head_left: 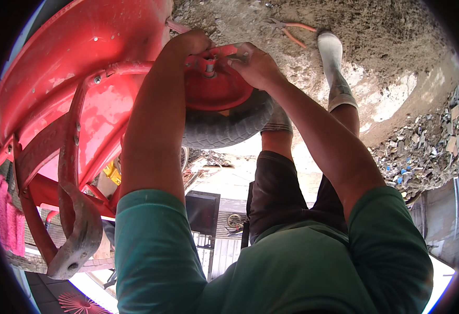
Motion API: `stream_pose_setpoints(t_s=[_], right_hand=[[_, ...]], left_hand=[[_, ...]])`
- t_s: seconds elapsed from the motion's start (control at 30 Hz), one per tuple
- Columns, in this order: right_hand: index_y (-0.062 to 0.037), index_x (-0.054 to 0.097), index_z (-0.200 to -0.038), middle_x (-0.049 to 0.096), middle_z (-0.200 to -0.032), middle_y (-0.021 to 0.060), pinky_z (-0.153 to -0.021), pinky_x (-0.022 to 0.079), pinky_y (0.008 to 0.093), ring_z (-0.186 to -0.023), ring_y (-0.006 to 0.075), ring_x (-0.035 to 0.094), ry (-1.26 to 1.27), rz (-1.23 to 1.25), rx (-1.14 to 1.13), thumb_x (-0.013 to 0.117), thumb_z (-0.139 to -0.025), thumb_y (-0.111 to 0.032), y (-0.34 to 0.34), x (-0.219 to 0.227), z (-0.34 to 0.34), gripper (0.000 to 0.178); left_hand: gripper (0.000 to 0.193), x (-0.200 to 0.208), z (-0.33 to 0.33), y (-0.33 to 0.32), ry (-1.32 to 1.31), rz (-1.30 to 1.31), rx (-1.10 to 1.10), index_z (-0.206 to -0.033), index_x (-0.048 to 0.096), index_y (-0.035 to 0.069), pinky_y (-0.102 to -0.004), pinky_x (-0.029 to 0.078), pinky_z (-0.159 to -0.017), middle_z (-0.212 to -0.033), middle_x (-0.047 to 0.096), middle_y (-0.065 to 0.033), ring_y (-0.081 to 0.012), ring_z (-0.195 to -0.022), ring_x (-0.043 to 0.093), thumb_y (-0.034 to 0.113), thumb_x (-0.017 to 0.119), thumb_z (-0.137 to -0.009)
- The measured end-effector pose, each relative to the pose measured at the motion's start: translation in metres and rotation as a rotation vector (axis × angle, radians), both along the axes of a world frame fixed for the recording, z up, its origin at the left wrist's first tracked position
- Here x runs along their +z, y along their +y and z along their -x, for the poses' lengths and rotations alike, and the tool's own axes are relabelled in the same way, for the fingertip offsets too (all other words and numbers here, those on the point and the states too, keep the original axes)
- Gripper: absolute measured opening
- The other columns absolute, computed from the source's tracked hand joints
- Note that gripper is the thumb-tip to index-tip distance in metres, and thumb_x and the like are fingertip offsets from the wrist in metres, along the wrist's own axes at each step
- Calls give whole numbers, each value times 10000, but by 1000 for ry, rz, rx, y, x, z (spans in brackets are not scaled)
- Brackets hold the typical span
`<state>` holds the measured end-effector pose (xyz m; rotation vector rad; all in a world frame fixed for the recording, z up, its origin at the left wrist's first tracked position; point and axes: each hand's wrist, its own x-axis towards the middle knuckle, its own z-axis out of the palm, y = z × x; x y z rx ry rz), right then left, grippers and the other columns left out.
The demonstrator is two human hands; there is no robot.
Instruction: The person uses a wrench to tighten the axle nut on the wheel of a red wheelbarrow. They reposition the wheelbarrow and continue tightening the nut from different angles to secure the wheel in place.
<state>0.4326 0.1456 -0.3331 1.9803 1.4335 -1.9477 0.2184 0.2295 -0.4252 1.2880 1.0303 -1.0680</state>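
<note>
A red wheelbarrow lies tipped, its tray [35,78] at the left. Its wheel has a red hub [216,93] and a worn black tire [229,125]. Across the hub's top is a red metal bracket [222,51], beside an axle end [208,67]. My right hand [260,67] is closed on the bracket's right end, thumb in front. At the bracket's left side, my left hand [194,42] has its fingers curled; what they hold is hidden by the hand itself.
Pliers with orange handles [295,32] lie on the dirt ahead, near my boot [331,52]. Rubble [418,154] is heaped at the right. The wheelbarrow's frame leg [72,152] stands up at the left, near a pink cloth [9,220].
</note>
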Motion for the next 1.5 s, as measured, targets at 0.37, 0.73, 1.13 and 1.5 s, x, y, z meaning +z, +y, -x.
stream_pose_setpoints(t_s=[0.37, 0.73, 1.13, 1.5], right_hand=[[-82, 581, -1047, 630, -1079, 208, -899, 450, 445, -1045, 390, 583, -155, 309, -363, 512, -871, -390, -81, -44, -42, 362], [-79, 564, -981, 632, -1001, 209, -852, 484, 444, -974, 368, 619, -420, 136, 9, 461, -830, -94, -99, -203, -117, 184], [-225, 442, -1311, 437, -1264, 108, -988, 330, 453, -1219, 284, 404, -674, -497, 489, 442, -892, -182, -51, -248, -134, 421], [-206, 384, -1356, 446, -1261, 106, -951, 363, 468, -1196, 283, 432, -701, -400, 857, 410, -921, -140, -19, -264, -114, 441]], left_hand=[[352, 12, -4, -3, 72, -48, 73, -1008, 688, 85, -403, 475, -847, -1036, 663, -145, -315, -940, 623, 372, 504, -924], [289, 33, -22, 9, 31, 19, 134, -979, 645, 12, -356, 444, -824, -944, 647, -149, -262, -875, 601, 243, 484, -916], [306, 40, -25, 11, 94, 14, 141, -976, 636, -6, -354, 436, -826, -951, 636, -148, -248, -898, 594, 251, 479, -920], [322, 42, -30, 10, 108, -4, 97, -1047, 639, 9, -359, 439, -859, -1016, 642, -154, -269, -947, 600, 260, 477, -926]])
